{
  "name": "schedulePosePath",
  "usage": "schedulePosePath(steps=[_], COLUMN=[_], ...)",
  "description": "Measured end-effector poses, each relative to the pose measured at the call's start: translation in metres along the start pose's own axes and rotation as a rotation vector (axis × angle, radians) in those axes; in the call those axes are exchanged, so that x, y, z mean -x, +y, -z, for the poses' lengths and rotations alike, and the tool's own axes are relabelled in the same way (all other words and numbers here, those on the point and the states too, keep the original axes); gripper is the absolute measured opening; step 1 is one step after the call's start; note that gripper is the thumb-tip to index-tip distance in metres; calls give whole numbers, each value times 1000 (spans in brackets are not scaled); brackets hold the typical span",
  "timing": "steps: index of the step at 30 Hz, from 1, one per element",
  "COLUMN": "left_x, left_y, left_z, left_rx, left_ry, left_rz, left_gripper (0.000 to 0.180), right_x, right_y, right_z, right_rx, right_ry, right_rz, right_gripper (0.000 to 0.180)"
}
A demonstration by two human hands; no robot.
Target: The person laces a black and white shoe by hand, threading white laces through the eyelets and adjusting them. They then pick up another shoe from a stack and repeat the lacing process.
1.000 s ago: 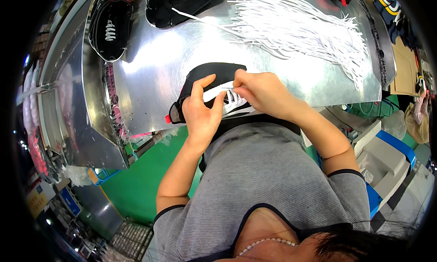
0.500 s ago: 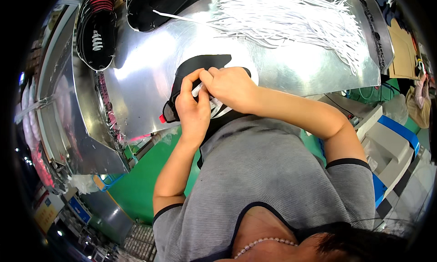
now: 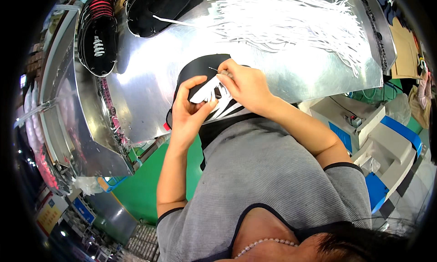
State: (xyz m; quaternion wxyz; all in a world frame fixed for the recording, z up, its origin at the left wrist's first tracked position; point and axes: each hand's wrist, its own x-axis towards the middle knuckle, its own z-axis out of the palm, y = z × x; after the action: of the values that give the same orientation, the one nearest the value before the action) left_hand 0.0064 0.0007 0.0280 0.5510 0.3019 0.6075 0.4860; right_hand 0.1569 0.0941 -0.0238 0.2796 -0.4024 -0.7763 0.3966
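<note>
A black shoe upper (image 3: pixel 199 70) with white lacing lies at the near edge of a shiny metal table (image 3: pixel 273 66). My left hand (image 3: pixel 189 114) grips its near side, thumb pressing on the white laces (image 3: pixel 207 93). My right hand (image 3: pixel 243 86) pinches a lace end at the upper's top, fingers closed on it. Both hands meet over the upper, which they partly hide.
A big heap of loose white laces (image 3: pixel 291 20) covers the table's far right. Black shoe uppers are stacked at the far left (image 3: pixel 98 34) and far middle (image 3: pixel 154 7). A white and blue machine (image 3: pixel 364 125) stands at the right, over a green floor (image 3: pixel 136 189).
My hands and the upper have shifted slightly; the right hand has moved from the laces' near part toward the top of the upper, pulling a lace end.
</note>
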Motion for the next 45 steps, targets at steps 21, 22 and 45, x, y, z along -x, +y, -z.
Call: schedulePosePath(steps=[21,22,45], left_x=[-3,-4,-30], left_y=[-2,-3,5], left_z=[-1,4,4], left_rx=[91,90,228], left_ry=[196,193,153], left_rz=[-5,11,87], left_gripper=[60,61,50], right_x=[0,-2,26], right_y=[10,11,-23], right_z=[8,7,16], right_rx=[-37,-34,-294], right_ry=[15,24,-210], right_rz=[502,551,494], right_gripper=[19,21,9])
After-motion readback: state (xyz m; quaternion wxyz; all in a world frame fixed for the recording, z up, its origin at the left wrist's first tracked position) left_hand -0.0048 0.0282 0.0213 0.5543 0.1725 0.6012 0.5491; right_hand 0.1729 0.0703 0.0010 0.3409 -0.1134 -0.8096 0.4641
